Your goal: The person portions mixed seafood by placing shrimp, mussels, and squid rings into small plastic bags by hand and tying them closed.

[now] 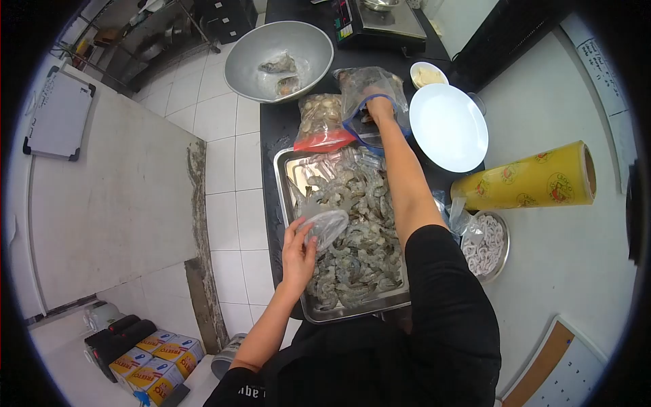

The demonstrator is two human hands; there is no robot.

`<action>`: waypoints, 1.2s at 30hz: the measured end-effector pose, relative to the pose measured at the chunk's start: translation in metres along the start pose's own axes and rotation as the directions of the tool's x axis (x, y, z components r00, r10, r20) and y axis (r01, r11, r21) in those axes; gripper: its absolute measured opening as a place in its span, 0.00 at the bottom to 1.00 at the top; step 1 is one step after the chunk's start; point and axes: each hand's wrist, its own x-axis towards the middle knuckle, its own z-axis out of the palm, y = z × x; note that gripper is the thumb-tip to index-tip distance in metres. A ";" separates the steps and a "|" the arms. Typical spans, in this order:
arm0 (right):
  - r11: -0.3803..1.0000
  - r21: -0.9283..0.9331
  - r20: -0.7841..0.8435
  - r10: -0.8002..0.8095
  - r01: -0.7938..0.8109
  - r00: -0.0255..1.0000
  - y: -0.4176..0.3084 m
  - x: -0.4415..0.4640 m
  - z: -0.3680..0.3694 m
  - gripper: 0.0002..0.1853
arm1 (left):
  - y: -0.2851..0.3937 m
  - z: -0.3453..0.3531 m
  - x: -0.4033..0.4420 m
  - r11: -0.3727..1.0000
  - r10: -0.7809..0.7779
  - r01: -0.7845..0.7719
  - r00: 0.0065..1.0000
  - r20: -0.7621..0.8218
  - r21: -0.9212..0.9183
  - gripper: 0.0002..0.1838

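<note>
My left hand [298, 256] holds a small clear plastic bag [327, 227] by its edge, mouth spread, above the shrimp. Raw grey shrimp [359, 251] fill much of a rectangular metal tray [324, 317] in front of me. My right arm reaches forward, and my right hand [378, 107] is inside the mouth of a clear zip bag [390, 80] with a blue rim. Dark pieces show in that bag near my fingers, which are mostly hidden. Left of it lies a red-edged zip bag [320, 115] of pale, rounded pieces.
A large metal bowl [245, 51] with two wet pieces stands at the back left, beside a scale [386, 27]. On the right are a white oval plate [449, 127], a small bowl [428, 74], a yellow cling-film roll [525, 180], and a metal bowl of pale pieces [485, 245].
</note>
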 end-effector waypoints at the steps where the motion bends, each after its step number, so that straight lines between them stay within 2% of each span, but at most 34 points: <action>1: 1.000 0.003 0.001 0.003 -0.003 1.000 -0.003 -0.002 -0.004 0.14 | -0.002 0.001 -0.001 0.999 -0.016 0.015 0.998 0.060 0.031 0.17; 4: 0.991 0.017 0.086 0.128 -0.130 0.988 -0.005 -0.012 -0.008 0.15 | -0.010 0.009 -0.004 1.000 0.009 -0.008 0.999 0.045 -0.016 0.16; 6: 0.980 -0.170 0.069 0.118 -0.105 0.991 -0.008 -0.018 -0.007 0.15 | -0.012 0.012 -0.006 1.000 0.015 -0.015 0.999 0.043 -0.013 0.15; 10: 0.976 -0.092 0.112 0.205 -0.195 0.972 -0.019 -0.019 -0.020 0.15 | 0.001 0.008 -0.008 0.999 -0.035 0.032 0.997 0.064 0.040 0.13; 12: 0.948 -0.096 0.203 0.318 -0.304 0.926 -0.022 -0.016 -0.037 0.13 | -0.003 0.010 -0.009 0.999 -0.043 0.043 0.998 0.052 0.007 0.13; 13: 0.948 -0.102 0.205 0.316 -0.301 0.926 -0.022 -0.020 -0.045 0.13 | -0.005 0.011 -0.009 0.999 -0.044 0.045 0.998 0.048 -0.024 0.13; 14: 0.984 -0.150 0.305 0.138 -0.096 0.942 -0.020 -0.027 -0.054 0.14 | -0.005 0.012 -0.008 0.998 -0.044 0.046 0.998 0.048 -0.030 0.13; 15: 0.978 -0.175 0.408 -0.033 0.113 0.912 -0.019 -0.030 -0.060 0.16 | -0.005 0.014 -0.008 0.999 -0.035 0.035 0.999 0.010 -0.026 0.13; 16: 0.977 -0.180 0.407 -0.030 0.112 0.913 -0.008 -0.034 -0.050 0.16 | -0.004 0.015 -0.007 1.000 -0.025 0.024 0.999 -0.028 -0.020 0.13; 18: 0.848 -0.368 0.354 -0.251 0.381 0.901 0.011 -0.044 -0.022 0.16 | -0.004 0.017 -0.007 1.000 -0.011 0.010 1.000 -0.020 -0.012 0.14; 19: 0.849 -0.369 0.351 -0.250 0.379 0.902 0.014 -0.043 -0.024 0.16 | -0.003 0.017 -0.006 1.000 0.003 -0.003 1.000 -0.014 0.002 0.14; 21: 0.935 -0.171 0.346 -0.239 0.312 0.907 0.017 -0.045 -0.026 0.17 | 0.002 0.017 -0.006 0.999 -0.013 0.013 1.000 -0.011 -0.030 0.15; 22: 0.936 -0.168 0.345 -0.237 0.308 0.908 0.017 -0.046 -0.026 0.17 | 0.003 0.016 -0.007 0.998 -0.030 0.029 1.000 -0.009 -0.064 0.15; 24: 0.991 0.126 0.174 -0.060 0.038 0.983 0.018 -0.044 -0.025 0.19 | -0.001 0.017 -0.009 0.996 -0.040 0.040 0.999 0.000 -0.077 0.16; 25: 0.991 0.126 0.173 -0.059 0.038 0.983 0.025 -0.040 -0.014 0.19 | -0.002 0.017 -0.008 0.994 -0.049 0.049 0.999 0.004 -0.094 0.17; 26: 0.938 0.306 0.067 0.150 -0.163 0.986 0.031 -0.037 -0.002 0.19 | -0.001 0.016 -0.008 0.994 -0.049 0.049 0.999 0.004 -0.094 0.17; 27: 0.810 0.490 0.005 0.368 -0.322 0.930 0.029 -0.037 0.003 0.19 | 0.001 0.015 -0.008 0.996 -0.051 0.051 0.999 0.013 -0.067 0.17; 28: 0.800 0.447 0.155 0.371 -0.400 0.915 0.035 -0.031 -0.006 0.20 | 0.001 0.013 -0.008 0.998 -0.054 0.055 0.998 0.022 -0.040 0.17; 29: 0.822 0.414 0.086 0.392 -0.391 0.916 0.040 -0.028 -0.003 0.18 | -0.001 0.013 -0.008 0.998 -0.057 0.058 0.998 0.021 -0.039 0.17; 31: 0.738 0.532 0.115 0.422 -0.415 0.899 0.033 -0.029 -0.005 0.14 | -0.007 0.012 -0.008 0.999 -0.043 0.043 0.998 0.038 0.004 0.17; 32: 0.739 0.531 0.116 0.421 -0.414 0.900 0.030 -0.028 -0.007 0.14 | -0.008 0.011 -0.008 0.999 -0.045 0.045 0.998 0.037 0.003 0.17; 34: 0.306 0.773 0.438 0.376 -0.556 0.816 0.021 -0.030 -0.019 0.10 | -0.009 0.010 -0.009 0.997 -0.071 0.072 0.997 0.033 -0.029 0.17; 35: 0.308 0.773 0.438 0.374 -0.555 0.818 0.013 -0.032 -0.025 0.10 | -0.012 0.009 -0.009 0.997 -0.071 0.072 0.997 0.030 -0.031 0.17; 36: 0.080 0.835 0.485 0.356 -0.544 0.798 0.001 -0.037 -0.035 0.10 | -0.015 0.009 -0.008 0.998 -0.053 0.053 0.998 0.020 -0.043 0.17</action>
